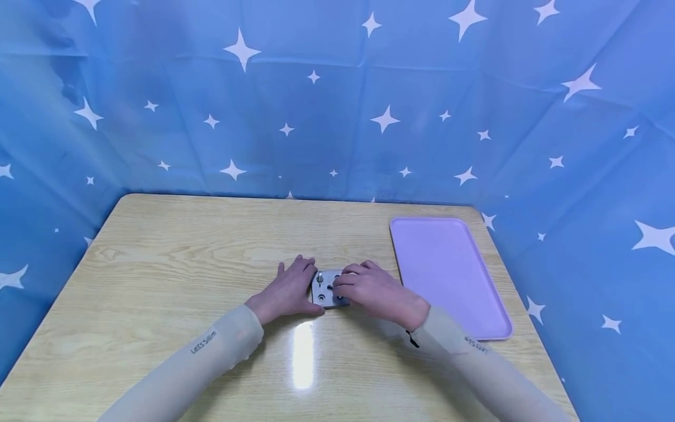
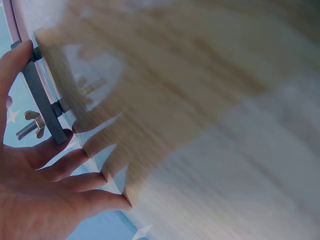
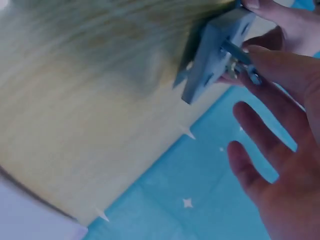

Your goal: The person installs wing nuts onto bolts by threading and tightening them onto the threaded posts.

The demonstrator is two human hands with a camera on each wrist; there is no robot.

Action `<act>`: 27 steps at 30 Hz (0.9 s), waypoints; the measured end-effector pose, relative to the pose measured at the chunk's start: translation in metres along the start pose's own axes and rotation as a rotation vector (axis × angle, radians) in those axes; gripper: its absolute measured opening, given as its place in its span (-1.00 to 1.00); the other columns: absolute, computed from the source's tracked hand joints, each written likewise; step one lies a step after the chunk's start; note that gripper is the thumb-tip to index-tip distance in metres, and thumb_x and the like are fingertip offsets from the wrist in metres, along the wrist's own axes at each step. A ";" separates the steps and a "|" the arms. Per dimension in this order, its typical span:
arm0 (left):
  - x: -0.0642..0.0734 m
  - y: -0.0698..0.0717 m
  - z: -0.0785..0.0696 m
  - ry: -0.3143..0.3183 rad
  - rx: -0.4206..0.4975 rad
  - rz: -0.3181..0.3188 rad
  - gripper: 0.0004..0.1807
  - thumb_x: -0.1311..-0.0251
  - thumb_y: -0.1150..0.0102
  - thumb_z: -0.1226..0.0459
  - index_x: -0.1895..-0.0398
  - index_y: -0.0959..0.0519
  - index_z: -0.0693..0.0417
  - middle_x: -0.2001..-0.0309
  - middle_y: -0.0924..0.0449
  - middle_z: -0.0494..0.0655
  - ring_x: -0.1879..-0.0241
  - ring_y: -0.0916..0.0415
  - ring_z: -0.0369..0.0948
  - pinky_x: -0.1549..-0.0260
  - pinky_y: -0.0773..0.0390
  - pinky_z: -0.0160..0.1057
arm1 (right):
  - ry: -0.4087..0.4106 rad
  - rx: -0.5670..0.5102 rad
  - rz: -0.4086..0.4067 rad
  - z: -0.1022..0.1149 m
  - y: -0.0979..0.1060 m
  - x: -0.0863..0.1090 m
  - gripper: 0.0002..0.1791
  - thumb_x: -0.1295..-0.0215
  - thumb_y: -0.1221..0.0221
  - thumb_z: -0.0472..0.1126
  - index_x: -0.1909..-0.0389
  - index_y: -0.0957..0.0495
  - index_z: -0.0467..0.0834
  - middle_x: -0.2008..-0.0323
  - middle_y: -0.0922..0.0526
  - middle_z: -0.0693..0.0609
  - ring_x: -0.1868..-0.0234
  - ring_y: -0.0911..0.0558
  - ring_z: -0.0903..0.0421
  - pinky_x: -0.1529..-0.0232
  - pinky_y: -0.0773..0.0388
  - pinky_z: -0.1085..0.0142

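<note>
A grey metal plate (image 1: 326, 299) with several holes lies near the middle of the table, raised on small dark feet in the left wrist view. My left hand (image 1: 289, 291) holds it by opposite edges between thumb and index finger; the other fingers touch the tabletop. A bolt with a brass-coloured wing nut (image 2: 34, 124) stands up from the plate near that index finger. Over the plate's right part, my right hand (image 1: 371, 292) pinches a thin metal rod (image 3: 236, 52) set at one of the holes. Its fingertips hide the rod's upper end. The other right fingers are loosely bent.
A purple tray (image 1: 448, 258) lies on the right side of the wooden table (image 1: 174, 252), close to my right forearm. Blue cloth with white stars (image 1: 337, 146) hangs behind the table and along its sides.
</note>
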State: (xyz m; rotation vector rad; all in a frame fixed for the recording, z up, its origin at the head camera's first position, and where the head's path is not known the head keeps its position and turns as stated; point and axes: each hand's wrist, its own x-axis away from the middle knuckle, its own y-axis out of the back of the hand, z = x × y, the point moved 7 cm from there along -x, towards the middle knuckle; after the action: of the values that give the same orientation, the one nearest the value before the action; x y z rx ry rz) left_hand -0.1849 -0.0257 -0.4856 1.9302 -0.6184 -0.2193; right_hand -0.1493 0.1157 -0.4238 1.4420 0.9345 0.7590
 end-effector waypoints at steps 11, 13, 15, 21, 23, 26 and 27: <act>0.001 0.000 -0.001 -0.001 0.014 -0.003 0.05 0.05 -0.58 -0.18 -0.37 -0.42 0.31 -0.51 -0.23 0.25 -0.52 -0.09 0.29 -0.32 -0.09 0.52 | -0.226 -0.111 -0.149 -0.002 -0.012 -0.007 -0.84 -0.29 -0.41 -0.16 0.41 -0.65 -0.10 0.47 -0.60 0.11 0.47 -0.51 0.17 0.39 -0.49 0.29; 0.002 0.000 -0.001 -0.002 0.010 -0.006 0.05 0.05 -0.58 -0.18 -0.37 -0.42 0.31 -0.51 -0.24 0.26 -0.52 -0.09 0.29 -0.32 -0.10 0.52 | -0.309 -0.170 -0.150 -0.004 -0.014 -0.006 -0.82 -0.31 -0.39 -0.17 0.44 -0.62 -0.10 0.53 -0.55 0.13 0.53 -0.46 0.21 0.47 -0.44 0.33; 0.002 0.000 -0.001 -0.003 0.004 -0.010 0.06 0.06 -0.59 -0.18 -0.37 -0.42 0.32 -0.50 -0.24 0.26 -0.51 -0.10 0.29 -0.31 -0.11 0.52 | -0.379 -0.216 -0.154 -0.005 -0.016 -0.005 -0.81 -0.32 -0.37 -0.18 0.45 -0.59 -0.10 0.56 -0.51 0.15 0.57 -0.42 0.24 0.52 -0.40 0.35; 0.002 0.000 -0.002 -0.006 -0.001 -0.010 0.04 0.05 -0.59 -0.17 -0.36 -0.43 0.32 -0.50 -0.25 0.27 -0.51 -0.11 0.29 -0.30 -0.13 0.52 | -0.427 -0.209 -0.150 -0.004 -0.016 -0.003 -0.72 -0.33 -0.38 -0.06 0.46 -0.57 -0.11 0.58 -0.51 0.13 0.59 -0.42 0.23 0.56 -0.38 0.35; 0.002 0.001 -0.002 -0.008 0.004 -0.013 0.04 0.05 -0.59 -0.17 -0.36 -0.43 0.32 -0.50 -0.25 0.27 -0.51 -0.11 0.29 -0.30 -0.13 0.52 | -0.418 -0.180 -0.116 -0.006 -0.014 -0.002 -0.64 -0.31 -0.39 0.10 0.32 -0.62 -0.14 0.49 -0.61 0.09 0.51 -0.51 0.18 0.47 -0.47 0.30; 0.002 0.001 -0.002 -0.008 0.011 -0.014 0.03 0.06 -0.59 -0.17 -0.35 -0.44 0.31 -0.50 -0.25 0.26 -0.51 -0.10 0.29 -0.30 -0.12 0.52 | -0.332 -0.145 -0.038 -0.009 -0.007 -0.001 -0.47 -0.25 -0.40 0.20 0.02 -0.66 -0.15 0.15 -0.71 0.01 0.18 -0.66 0.06 0.18 -0.60 0.13; 0.002 0.001 -0.002 -0.007 0.011 -0.013 0.03 0.06 -0.59 -0.17 -0.35 -0.44 0.31 -0.50 -0.25 0.26 -0.51 -0.11 0.29 -0.30 -0.12 0.52 | -0.287 -0.142 -0.016 -0.010 -0.004 0.000 -0.46 -0.25 -0.42 0.15 -0.08 -0.65 -0.12 0.02 -0.71 0.01 0.03 -0.66 0.02 0.08 -0.60 0.06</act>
State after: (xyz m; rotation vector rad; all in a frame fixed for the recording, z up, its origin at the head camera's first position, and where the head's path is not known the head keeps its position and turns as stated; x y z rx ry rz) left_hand -0.1832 -0.0255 -0.4834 1.9449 -0.6127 -0.2318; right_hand -0.1585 0.1200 -0.4265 1.3729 0.6582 0.5760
